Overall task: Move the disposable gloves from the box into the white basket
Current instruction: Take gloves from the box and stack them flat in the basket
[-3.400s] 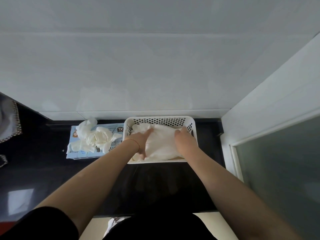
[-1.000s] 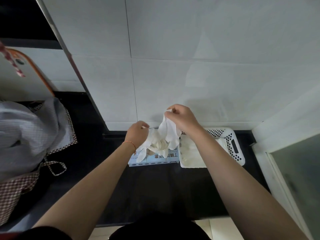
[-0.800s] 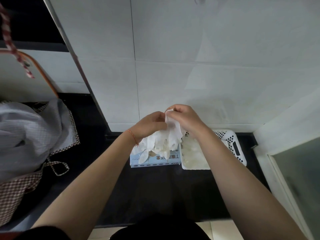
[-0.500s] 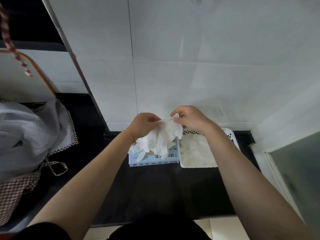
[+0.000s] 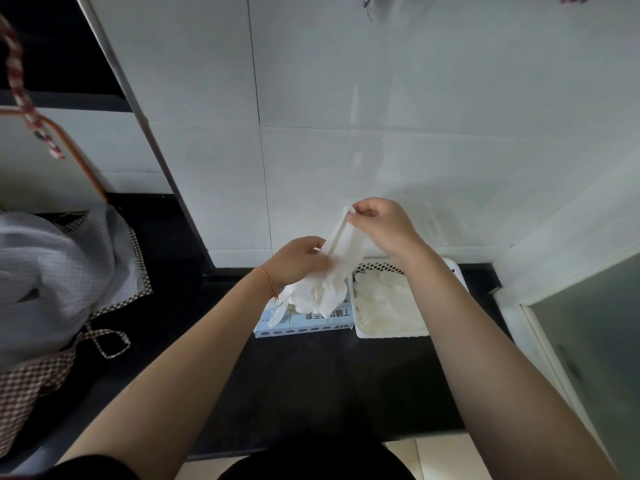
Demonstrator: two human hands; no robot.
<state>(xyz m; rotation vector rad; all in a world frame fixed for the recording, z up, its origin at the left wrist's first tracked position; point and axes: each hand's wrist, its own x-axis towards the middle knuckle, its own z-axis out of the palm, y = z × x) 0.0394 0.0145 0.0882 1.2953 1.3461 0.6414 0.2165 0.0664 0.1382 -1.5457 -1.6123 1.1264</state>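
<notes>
Gloves (image 5: 341, 251) hang stretched above the box (image 5: 304, 318), right hand (image 5: 381, 225) pinching the cuff, left hand (image 5: 298, 259) gripping the bunch below. Lifting clear before swinging over the white basket (image 5: 391, 334) beside the box should avoid strays.

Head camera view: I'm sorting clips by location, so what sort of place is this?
Probably a home kitchen or utility corner: a dark counter against a white tiled wall, a checked-trim apron heaped at the left, and a frosted glass door at the right.
</notes>
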